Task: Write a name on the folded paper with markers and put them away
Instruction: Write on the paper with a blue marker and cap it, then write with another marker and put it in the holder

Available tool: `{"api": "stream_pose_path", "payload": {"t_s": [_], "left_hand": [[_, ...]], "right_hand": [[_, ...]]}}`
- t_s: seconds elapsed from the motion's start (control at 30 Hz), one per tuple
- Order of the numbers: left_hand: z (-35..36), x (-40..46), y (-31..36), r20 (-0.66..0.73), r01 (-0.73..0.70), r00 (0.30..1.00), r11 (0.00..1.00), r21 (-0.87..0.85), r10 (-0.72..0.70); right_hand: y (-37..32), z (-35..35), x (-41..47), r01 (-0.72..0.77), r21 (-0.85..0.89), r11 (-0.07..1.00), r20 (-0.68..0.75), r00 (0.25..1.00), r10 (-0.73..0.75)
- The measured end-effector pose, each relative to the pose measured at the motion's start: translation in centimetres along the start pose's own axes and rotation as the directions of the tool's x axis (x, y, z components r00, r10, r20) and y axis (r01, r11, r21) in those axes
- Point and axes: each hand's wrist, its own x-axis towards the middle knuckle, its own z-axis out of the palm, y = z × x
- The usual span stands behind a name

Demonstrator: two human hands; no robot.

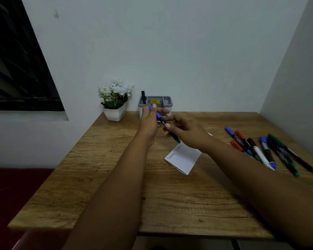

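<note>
Counter [116, 177]: folded paper [183, 159] near centre, writing along its top edge. Spare markers [264, 150] lie well apart on your right. Grey holder [167, 103] at the back, one black pen [143, 97] in it. Both grips pinch the blue marker [163, 122] above the paper: left hand [149, 120] on the cap end, right hand [186, 131] on the barrel.

The near half of the counter [116, 195] lies bare. Loose markers [264, 150] crowd its right side, the folded paper [183, 159] lies mid-counter, and a flower pot [114, 113] and grey organizer [165, 102] stand along the back wall.
</note>
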Motion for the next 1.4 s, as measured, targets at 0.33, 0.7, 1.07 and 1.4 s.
{"api": "stream_pose_path", "payload": {"t_s": [0.33,0.7,1.07,1.4], "left_hand": [[-2.1,1.6,0.1,-0.153,-0.146,0.979,0.988,-0.054,0.136],[-2.2,2.9,-4.4,-0.162,-0.178,0.963,0.959,0.222,0.216],[-1.6,3.0,-5.6,-0.144,-0.197,0.957,0.927,0.32,0.253],[-0.2,1.3,-3.9,-0.029,-0.214,0.97,0.901,0.377,0.243]], "right_hand": [[-1.4,-0.4,6.6,-0.128,-0.212,0.969,0.027,0.99,0.137],[3.4,-3.6,16.8,-0.066,-0.264,0.962,-0.461,0.885,-0.065],[6.8,-2.2,20.9,-0.142,-0.412,0.9,-0.243,0.969,0.041],[3.6,-7.2,13.5,-0.138,-0.358,0.924,-0.285,0.958,0.032]]}}
